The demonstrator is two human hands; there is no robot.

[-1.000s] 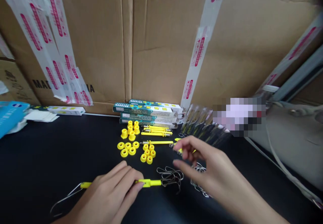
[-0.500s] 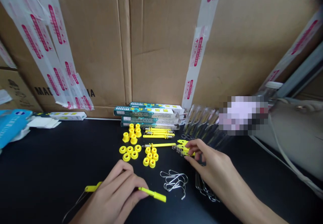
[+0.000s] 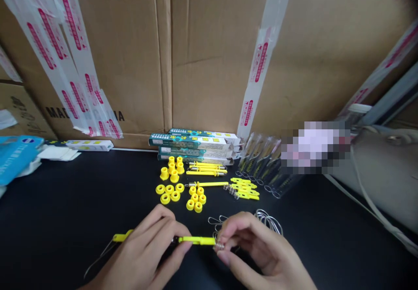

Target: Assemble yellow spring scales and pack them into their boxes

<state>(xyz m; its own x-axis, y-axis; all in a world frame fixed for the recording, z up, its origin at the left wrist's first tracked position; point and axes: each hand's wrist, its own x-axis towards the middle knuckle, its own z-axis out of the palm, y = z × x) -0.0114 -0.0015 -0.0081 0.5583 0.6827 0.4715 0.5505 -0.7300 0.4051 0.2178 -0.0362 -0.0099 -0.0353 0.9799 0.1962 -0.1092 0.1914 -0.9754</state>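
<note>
My left hand [image 3: 148,246] is closed around a yellow plastic rod [image 3: 197,240], which points right. From that hand's left side sticks out a yellow end piece [image 3: 120,237] with a bent wire [image 3: 98,258]; whether it joins the rod is hidden. My right hand [image 3: 257,248] pinches a small metal coil spring [image 3: 219,246] at the rod's right tip. Spring and tip meet or nearly so; I cannot tell if one is on the other. Behind my right hand lie metal wire hooks [image 3: 269,221]. Further back are flat yellow pieces [image 3: 244,189] beside several small springs [image 3: 231,190].
Yellow flanged sleeves [image 3: 164,173], rings [image 3: 165,198] and small caps [image 3: 198,207] stand in groups mid-table. Behind them are yellow rods with metal ends [image 3: 209,184] and stacked boxes [image 3: 192,142]. Clear tubes [image 3: 261,155] lie at the right. A cardboard wall [image 3: 209,85] closes off the back.
My right hand has moved from the flat yellow pieces and springs, down and left to the rod's tip, and now holds a spring. The rod in my left hand has turned nearly level.
</note>
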